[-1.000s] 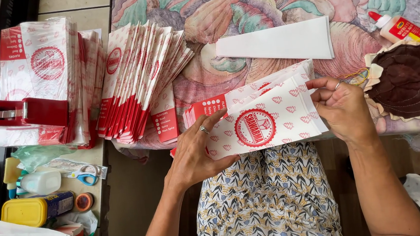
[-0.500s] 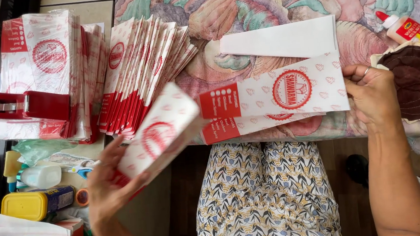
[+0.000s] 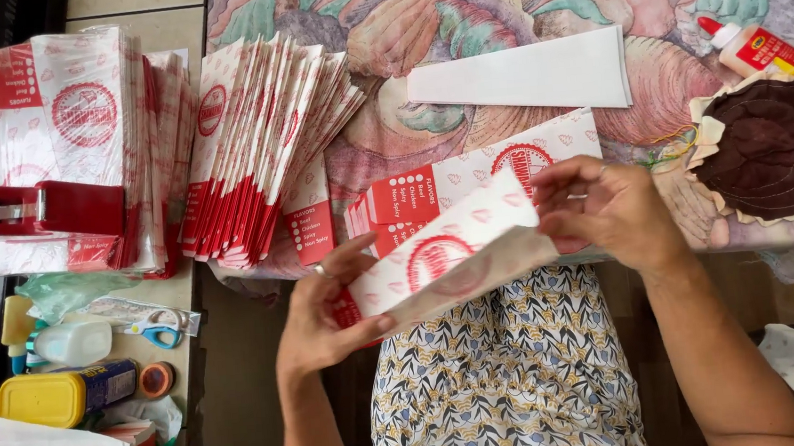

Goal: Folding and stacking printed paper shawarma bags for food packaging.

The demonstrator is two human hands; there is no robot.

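Above the lap, left hand (image 3: pixel 324 318) and right hand (image 3: pixel 604 211) each grip an end of a white-and-red printed paper bag (image 3: pixel 443 267). Fanned stack of finished bags (image 3: pixel 260 158) lies done on the floral tabletop (image 3: pixel 419 23); flat sheets (image 3: pixel 469 175) remain.

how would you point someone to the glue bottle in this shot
Start at the floral tablecloth and go to its top right corner. Just above the dark brown scalloped cloth piece lies the glue bottle, the only white bottle with a red cap and label there.
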